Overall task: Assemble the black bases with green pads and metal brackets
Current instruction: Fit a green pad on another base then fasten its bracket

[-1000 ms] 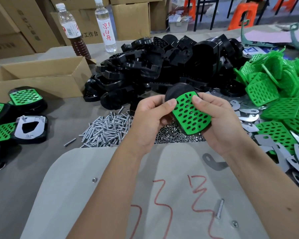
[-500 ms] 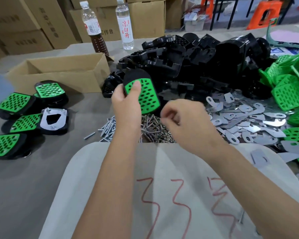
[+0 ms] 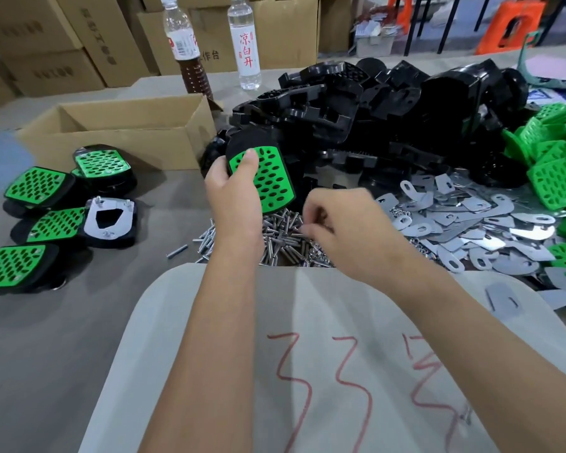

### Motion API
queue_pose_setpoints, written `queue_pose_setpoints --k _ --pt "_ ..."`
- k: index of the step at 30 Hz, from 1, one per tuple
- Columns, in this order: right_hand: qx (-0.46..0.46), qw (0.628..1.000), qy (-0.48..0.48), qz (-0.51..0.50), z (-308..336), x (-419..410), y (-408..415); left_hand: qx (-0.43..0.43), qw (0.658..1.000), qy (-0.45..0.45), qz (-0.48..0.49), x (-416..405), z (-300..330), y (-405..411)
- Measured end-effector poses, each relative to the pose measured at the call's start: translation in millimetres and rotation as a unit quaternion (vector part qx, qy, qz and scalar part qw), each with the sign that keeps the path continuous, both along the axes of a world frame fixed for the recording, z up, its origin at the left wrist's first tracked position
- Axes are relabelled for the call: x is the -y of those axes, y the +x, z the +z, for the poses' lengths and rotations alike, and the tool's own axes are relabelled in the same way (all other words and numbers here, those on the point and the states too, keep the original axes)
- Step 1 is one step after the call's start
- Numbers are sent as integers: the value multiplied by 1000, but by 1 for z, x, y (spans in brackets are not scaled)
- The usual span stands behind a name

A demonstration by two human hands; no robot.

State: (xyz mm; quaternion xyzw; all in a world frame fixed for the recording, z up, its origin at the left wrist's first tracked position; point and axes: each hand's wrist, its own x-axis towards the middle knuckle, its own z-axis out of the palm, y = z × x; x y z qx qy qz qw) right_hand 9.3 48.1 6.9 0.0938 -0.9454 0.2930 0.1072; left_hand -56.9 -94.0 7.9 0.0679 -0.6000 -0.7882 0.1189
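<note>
Left hand (image 3: 234, 188) grips padded black base (image 3: 262, 173); right hand (image 3: 343, 227) curls over screws (image 3: 275, 237), its pinch hidden.

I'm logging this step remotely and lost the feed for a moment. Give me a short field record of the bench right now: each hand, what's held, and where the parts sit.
left hand: grips a black base with green pad, thumb on the pad, raised above the bench
right hand: fingers curled, fingertips down at the screw pile; whether it pinches a screw cannot be told
black bases: big heap behind the hands
metal brackets: spread to the right of the screws
loose green pads: far right
finished pieces: far left, by the cardboard box
</note>
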Motion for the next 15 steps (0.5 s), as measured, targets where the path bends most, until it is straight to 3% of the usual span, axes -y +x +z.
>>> queue_pose_setpoints --k 3,6,8,11,15 --pt "-39 981 -189 -32 -4 -23 5 0 999 -2 -43 -7 3 8" --pt "-49 921 -384 -38 -8 -44 12 14 995 -41 -91 -18 3 16" --pt "-86 880 -464 -59 -12 -54 17 31 986 -71 -149 -26 3 22" --pt "-145 853 -491 -98 -15 -59 22 47 957 -152 -242 -37 -1 29" --pt "-180 862 -461 -109 -16 -62 23 41 936 -213 -278 -45 -7 33"
